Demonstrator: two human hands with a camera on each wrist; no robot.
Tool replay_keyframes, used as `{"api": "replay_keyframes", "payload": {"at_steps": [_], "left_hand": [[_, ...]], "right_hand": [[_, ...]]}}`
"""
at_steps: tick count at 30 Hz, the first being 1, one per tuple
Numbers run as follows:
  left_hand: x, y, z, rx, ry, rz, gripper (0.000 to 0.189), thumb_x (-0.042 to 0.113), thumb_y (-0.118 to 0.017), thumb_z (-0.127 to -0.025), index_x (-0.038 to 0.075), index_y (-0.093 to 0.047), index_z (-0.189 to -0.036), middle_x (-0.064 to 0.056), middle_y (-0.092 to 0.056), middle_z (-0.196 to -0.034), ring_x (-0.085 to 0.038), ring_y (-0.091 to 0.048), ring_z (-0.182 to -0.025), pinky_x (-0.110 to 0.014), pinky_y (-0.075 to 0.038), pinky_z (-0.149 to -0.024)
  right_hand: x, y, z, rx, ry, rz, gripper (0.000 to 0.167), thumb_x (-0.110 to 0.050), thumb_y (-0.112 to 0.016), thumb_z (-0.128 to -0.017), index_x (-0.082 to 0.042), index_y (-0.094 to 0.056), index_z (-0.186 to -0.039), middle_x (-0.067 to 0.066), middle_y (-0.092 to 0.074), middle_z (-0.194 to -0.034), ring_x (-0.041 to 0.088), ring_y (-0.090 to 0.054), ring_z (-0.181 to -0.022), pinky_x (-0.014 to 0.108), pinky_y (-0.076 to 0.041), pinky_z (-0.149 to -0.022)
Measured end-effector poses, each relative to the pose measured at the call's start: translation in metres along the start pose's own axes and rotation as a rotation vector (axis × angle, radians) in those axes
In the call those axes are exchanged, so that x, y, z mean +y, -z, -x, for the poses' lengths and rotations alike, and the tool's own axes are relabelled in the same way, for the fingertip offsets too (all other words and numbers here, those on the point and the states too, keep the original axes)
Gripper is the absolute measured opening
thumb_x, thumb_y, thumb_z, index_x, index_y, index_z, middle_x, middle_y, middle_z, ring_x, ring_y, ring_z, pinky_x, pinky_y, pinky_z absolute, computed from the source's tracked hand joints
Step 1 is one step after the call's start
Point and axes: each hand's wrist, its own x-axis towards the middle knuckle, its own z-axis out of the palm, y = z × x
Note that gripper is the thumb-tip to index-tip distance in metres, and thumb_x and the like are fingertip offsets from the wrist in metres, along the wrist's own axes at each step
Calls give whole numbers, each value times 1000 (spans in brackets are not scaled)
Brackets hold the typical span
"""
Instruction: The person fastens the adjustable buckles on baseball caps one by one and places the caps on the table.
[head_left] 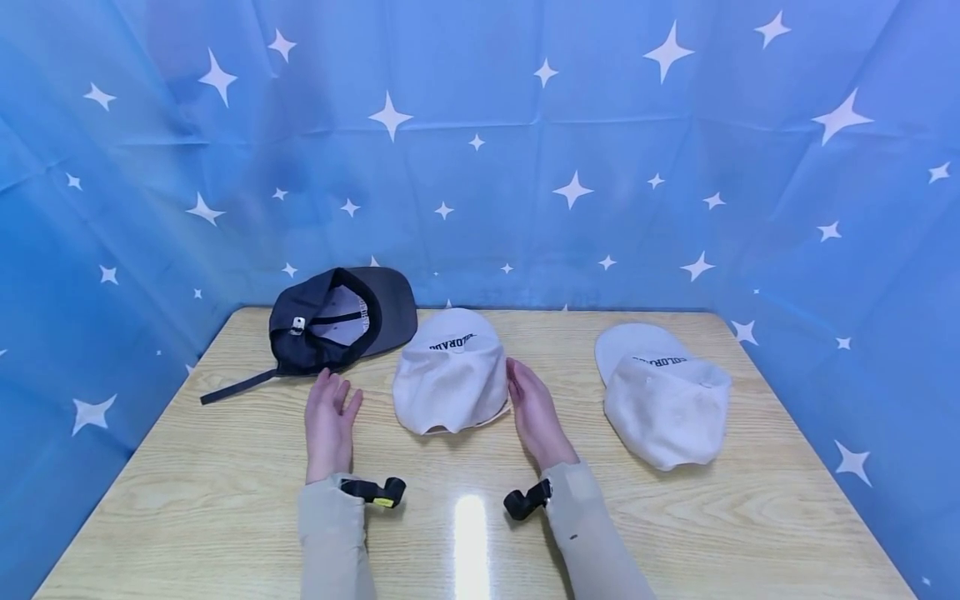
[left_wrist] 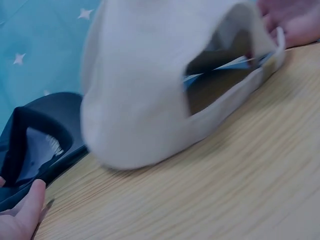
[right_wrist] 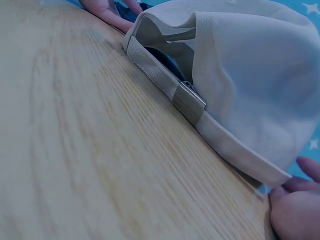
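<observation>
A white cap (head_left: 450, 379) with dark lettering sits in the middle of the table, brim toward the back. My right hand (head_left: 536, 412) is at its right side, fingers extended along the edge. Seen from the right wrist, the fingertips (right_wrist: 296, 184) are right at the end of the cap's back strap, which has a metal buckle (right_wrist: 190, 100). My left hand (head_left: 330, 421) is left of this cap, fingers loosely extended and holding nothing. Just beyond its fingertips lies a navy cap (head_left: 397, 312) on its side, inner lining showing, its loose strap stretched to the left.
Another white cap (head_left: 667, 408) with similar lettering rests on the right part of the wooden table (head_left: 187, 492). A blue curtain with white stars (head_left: 480, 208) stands behind the table and along both sides.
</observation>
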Motion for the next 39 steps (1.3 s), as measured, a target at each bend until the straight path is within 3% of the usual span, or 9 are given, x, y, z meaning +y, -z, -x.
{"api": "replay_keyframes", "payload": {"at_steps": [8, 11, 16, 24, 28, 33, 39], "left_hand": [[12, 13, -8, 25, -42, 58, 64, 23, -47, -93, 24, -7, -144, -3, -7, -145, -24, -21, -129, -37, -32, -99], [9, 16, -9, 40, -28, 71, 61, 22, -46, -94, 25, -10, -143, -4, -9, -144, -24, -23, -128, -35, -33, -98], [9, 18, -16, 6, 5, 84, 58, 21, -46, -94, 27, -15, -142, -2, -7, -143, -26, -25, -127, -33, -35, -96], [20, 23, -29, -56, 82, 149, 68, 24, -49, -92, 27, -4, -143, 0, 4, -145, -24, -26, -129, -32, -30, -100], [24, 27, -31, -25, 71, 223, 67, 20, -50, -92, 20, -7, -143, -3, 4, -144, -25, -26, -128, -33, -27, -102], [24, 27, -29, 70, 9, 370, 47, 8, -51, -90, 12, -28, -130, -6, -15, -132, -30, -33, -124, -35, -31, -99], [26, 29, -30, 212, -41, 557, 37, -7, -56, -83, 13, -31, -103, -8, -36, -110, -29, -56, -92, -32, -45, -84]], "right_hand": [[-3, 7, 5, 16, -36, -117, 43, -22, -38, -97, -2, -31, -134, 9, -31, -140, 16, -28, -128, 26, -21, -104], [-3, 11, 10, 17, -57, -151, 44, -20, -36, -97, -1, -27, -136, 11, -26, -142, 18, -25, -129, 27, -20, -105], [-4, 17, 18, -6, -41, -207, 45, -19, -34, -98, 2, -23, -136, 16, -20, -144, 24, -20, -131, 31, -18, -106], [-5, 20, 27, -54, -39, -249, 45, -20, -31, -98, 3, -22, -136, 18, -16, -144, 26, -18, -132, 33, -18, -106], [-4, 18, 28, -71, -41, -266, 45, -20, -32, -98, 3, -22, -136, 20, -16, -144, 27, -18, -132, 34, -18, -106], [-3, 20, 28, -65, -30, -270, 46, -20, -34, -98, 4, -23, -135, 22, -17, -143, 28, -20, -131, 36, -19, -106], [-4, 21, 28, -40, -41, -294, 45, -18, -35, -97, 4, -23, -135, 22, -20, -142, 29, -23, -130, 36, -20, -105]]}}
